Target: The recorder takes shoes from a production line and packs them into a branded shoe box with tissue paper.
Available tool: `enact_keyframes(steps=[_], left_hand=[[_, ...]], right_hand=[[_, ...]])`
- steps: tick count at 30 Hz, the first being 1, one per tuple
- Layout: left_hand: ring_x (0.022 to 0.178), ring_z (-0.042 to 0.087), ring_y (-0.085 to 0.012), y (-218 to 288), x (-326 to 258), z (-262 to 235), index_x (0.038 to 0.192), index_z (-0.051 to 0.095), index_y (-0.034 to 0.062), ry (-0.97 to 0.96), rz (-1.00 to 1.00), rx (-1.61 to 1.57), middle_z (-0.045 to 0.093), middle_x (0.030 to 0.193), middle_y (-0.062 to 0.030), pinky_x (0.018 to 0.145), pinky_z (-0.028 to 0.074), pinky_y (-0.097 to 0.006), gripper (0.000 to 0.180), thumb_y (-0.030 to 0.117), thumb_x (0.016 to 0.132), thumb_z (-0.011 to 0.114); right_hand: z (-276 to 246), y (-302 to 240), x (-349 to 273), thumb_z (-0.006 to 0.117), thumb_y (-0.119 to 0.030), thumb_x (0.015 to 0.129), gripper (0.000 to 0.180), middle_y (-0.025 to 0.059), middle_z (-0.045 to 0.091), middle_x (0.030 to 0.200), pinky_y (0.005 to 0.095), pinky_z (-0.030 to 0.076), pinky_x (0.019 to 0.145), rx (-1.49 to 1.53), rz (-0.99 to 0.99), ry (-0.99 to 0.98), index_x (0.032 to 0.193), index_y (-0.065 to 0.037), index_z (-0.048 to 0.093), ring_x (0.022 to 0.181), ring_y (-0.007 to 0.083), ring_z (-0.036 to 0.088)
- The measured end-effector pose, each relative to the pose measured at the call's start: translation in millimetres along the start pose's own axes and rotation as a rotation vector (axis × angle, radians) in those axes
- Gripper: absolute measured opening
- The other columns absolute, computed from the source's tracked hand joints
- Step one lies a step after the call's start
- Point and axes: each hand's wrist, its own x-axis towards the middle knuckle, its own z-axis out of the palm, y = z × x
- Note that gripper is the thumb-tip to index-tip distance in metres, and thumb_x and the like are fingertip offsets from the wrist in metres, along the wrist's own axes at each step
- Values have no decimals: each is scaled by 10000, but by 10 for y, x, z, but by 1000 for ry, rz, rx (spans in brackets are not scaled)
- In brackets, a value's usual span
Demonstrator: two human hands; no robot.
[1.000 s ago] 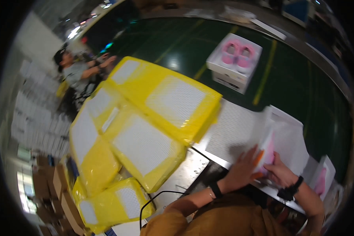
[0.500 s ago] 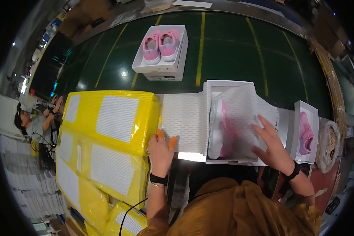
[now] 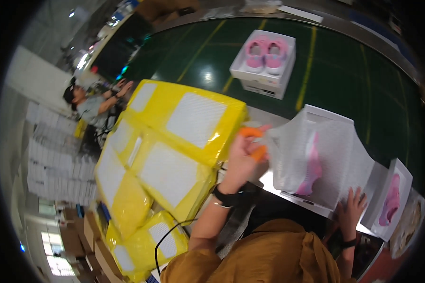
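Note:
A white shoebox (image 3: 311, 203) stands in front of me, with a pink shoe (image 3: 312, 165) inside, seen through thin white wrapping paper (image 3: 337, 160). The paper's left part is raised against the box. At its left edge my left hand (image 3: 243, 158), with orange covers on two fingers, is curled and blurred, seemingly pinching the paper. My right hand (image 3: 352, 210) rests with fingers spread at the box's near right corner, on the paper. Just right of it, a white box lid or tray (image 3: 403, 188) holds another pink shoe (image 3: 390, 200).
Yellow plastic-wrapped packs of paper (image 3: 174, 141) lie to my left. On the green conveyor belt (image 3: 193, 61) stands an open box (image 3: 262, 87) with a pair of pink shoes (image 3: 264, 54). Another person (image 3: 92, 104) works at the far left. A clear plastic bag (image 3: 411, 217) sits at the right.
My view has turned, shifting the scene rightward. The paper's left part, flat before, is lifted toward the box beside my left hand. My right hand has lowered to the near right corner.

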Motion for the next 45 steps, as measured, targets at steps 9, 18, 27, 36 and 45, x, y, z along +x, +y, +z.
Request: enact_keyframes(steps=[9,18,27,36,45], left_hand=[[874,666,-296,-89,-216,1547,1029,669,48,-1043,522,473,563,1299,-124,686,520,-360,316,-30,723,648],[1334,450,-360,304,457,1383,1352,559,28,-1074,417,805,448,1470,-212,1106,371,-413,666,277,774,776],[1296,426,-470,-879,655,1476,1216,564,-158,-1336,389,1647,409,1409,-369,1120,321,-454,897,557,708,752],[1081,534,-333,-1047,584,1649,1002,715,-53,-1403,219,1928,617,1085,-223,959,362,-462,696,521,621,808],[832,648,-318,-423,619,1601,857,745,25,-1212,377,1473,667,987,-164,935,429,-429,374,370,711,749]], right_hand=[[456,607,63,672,-253,854,721,234,278,1570,627,190,1157,46,-148,182,1504,-138,380,1443,502,205],[-120,225,-78,713,-255,821,663,234,291,1562,601,217,1152,227,51,109,1427,-117,481,1417,553,198],[-187,312,-191,722,-280,817,630,205,317,1543,624,232,1136,240,59,150,1387,-101,522,1413,563,186],[-662,846,-406,714,-4,743,535,210,519,1374,466,355,1079,350,115,614,1258,-33,573,1279,407,476],[334,2516,-650,686,-74,894,462,183,583,1273,349,407,1036,375,262,496,1300,61,513,1179,280,566]])
